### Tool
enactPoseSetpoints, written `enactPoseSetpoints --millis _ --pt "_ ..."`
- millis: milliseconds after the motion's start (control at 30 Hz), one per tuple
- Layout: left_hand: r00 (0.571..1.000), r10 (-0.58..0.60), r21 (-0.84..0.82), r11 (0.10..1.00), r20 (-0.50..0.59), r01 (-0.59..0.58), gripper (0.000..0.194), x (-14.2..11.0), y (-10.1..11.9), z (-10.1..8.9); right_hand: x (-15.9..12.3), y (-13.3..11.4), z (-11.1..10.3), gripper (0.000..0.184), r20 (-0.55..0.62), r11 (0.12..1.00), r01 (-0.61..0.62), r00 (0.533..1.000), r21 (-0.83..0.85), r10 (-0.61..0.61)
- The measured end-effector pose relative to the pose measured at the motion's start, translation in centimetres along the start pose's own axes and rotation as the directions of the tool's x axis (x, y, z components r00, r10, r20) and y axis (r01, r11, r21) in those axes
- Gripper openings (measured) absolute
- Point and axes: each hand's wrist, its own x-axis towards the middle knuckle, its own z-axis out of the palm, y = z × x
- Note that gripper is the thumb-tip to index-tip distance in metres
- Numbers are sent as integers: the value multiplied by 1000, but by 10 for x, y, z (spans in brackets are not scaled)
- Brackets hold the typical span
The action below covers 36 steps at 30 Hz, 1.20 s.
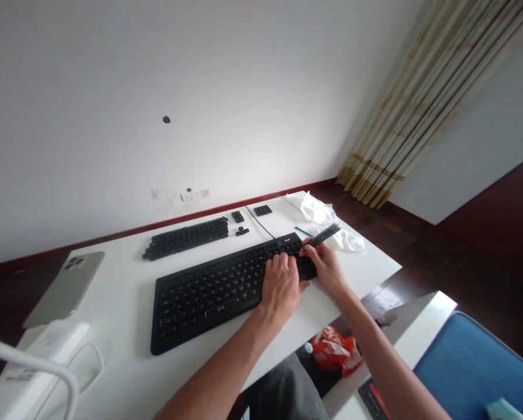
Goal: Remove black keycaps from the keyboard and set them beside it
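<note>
A black keyboard (209, 289) lies across the white table (125, 356). My left hand (281, 284) rests palm down on the keyboard's right part, fingers curled over the keys. My right hand (327, 263) sits at the keyboard's right end, closed on a thin dark tool (325, 234) that sticks up and to the right. Behind the keyboard lies a row of removed black keycaps (187, 238), with smaller clusters of keycaps (239, 223) and another small group of keycaps (262, 210) farther right.
A phone (66, 286) leans at the table's left on a white box (46, 350). A white cloth (327, 221) and a blue pen (304, 231) lie at the right rear. A blue chair (471, 367) and an orange packet (334, 350) are below right.
</note>
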Motion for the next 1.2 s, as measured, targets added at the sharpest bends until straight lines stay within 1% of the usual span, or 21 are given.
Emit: enactPoseSetpoints --millis 67,167,333,433,500,567,600,700,733,833,900,1100,1200 --pt "1000 21 18 1000 -5 -21 37 0 0 -1 0 1 -1 38 19 999 4 1000 -35 -3" --pt "996 87 44 995 -10 -86 28 -1 0 -3 0 2 -2 38 55 998 23 998 -64 -19" --pt "992 125 71 990 -9 -124 20 -3 5 -10 0 -3 -3 34 126 996 81 989 -45 -75" --pt "985 160 69 984 61 -164 7 -7 9 -14 -2 -6 -2 34 172 996 82 981 20 -84" --pt "979 163 48 984 123 -170 12 -10 10 -17 -3 -7 -2 35 196 997 72 977 38 -78" --pt "978 121 42 991 169 -130 9 -11 7 -22 -5 -6 -1 36 209 997 71 975 31 -76" --pt "980 84 48 994 182 -94 12 -11 5 -24 -5 -6 -1 36 210 997 72 975 24 -76" --pt "978 -33 58 998 204 21 41 -8 -2 -29 -6 -5 -1 36 204 997 77 976 8 -77" --pt "975 -62 52 997 211 52 46 -7 -3 -29 -6 -5 -1 36 202 997 80 976 3 -79" --pt "965 -117 22 993 235 115 42 -5 -6 -27 -5 -5 -1 35 187 997 81 979 -16 -77" --pt "961 -133 4 991 243 136 41 -4 -7 -24 -5 -5 -1 34 164 996 77 984 -42 -69" --pt "957 -126 -41 989 262 141 48 0 -10 -22 -5 -6 1 33 107 989 82 992 -121 -69" --pt "958 -108 -51 991 266 125 48 3 -10 -23 -5 -7 2 32 108 986 87 992 -142 -72"
